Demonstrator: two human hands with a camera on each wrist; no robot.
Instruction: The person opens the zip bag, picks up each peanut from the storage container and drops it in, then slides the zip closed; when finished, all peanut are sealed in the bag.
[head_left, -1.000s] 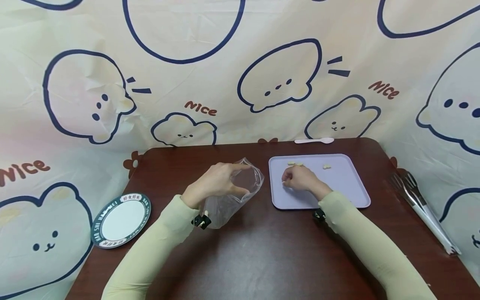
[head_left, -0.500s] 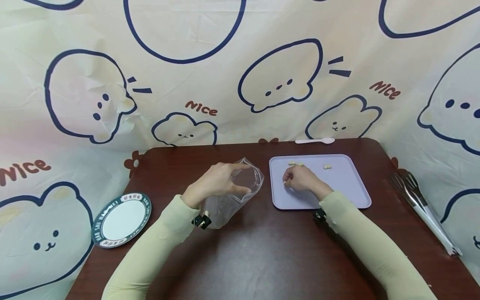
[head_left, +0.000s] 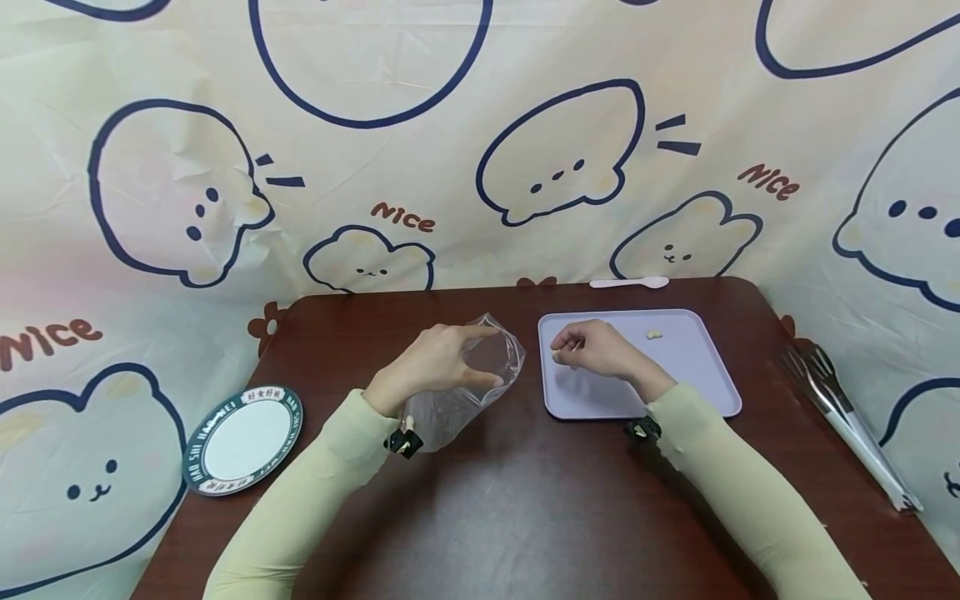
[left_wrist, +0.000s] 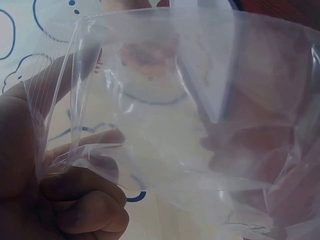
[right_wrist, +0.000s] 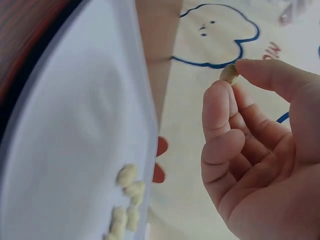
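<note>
A clear plastic bag [head_left: 446, 417] is gripped by my left hand [head_left: 431, 367], its thumb and index finger spread wide at the bag's mouth. In the left wrist view, the lower fingers [left_wrist: 92, 210] curl against the gathered plastic. My right hand [head_left: 603, 348] is over the left part of the lilac tray [head_left: 690, 383], pinching a small pale peanut [right_wrist: 229, 74] between thumb and fingertips. More peanuts [right_wrist: 127, 175] lie along the tray's edge in the right wrist view. From the head, some of them are hidden by the right hand, while a pair of peanuts [head_left: 654, 334] shows at the back.
A white spoon [head_left: 630, 282] lies behind the tray at the table's back edge. Metal tongs [head_left: 851, 425] rest at the right edge. On the left is a plate [head_left: 198, 467] with a green rim. A cartoon-printed cloth [head_left: 450, 167] hangs round the brown table [head_left: 480, 533].
My right hand has risen slightly and shifted left across the tray, with a peanut now showing at its fingertips. The left hand and the bag are almost still.
</note>
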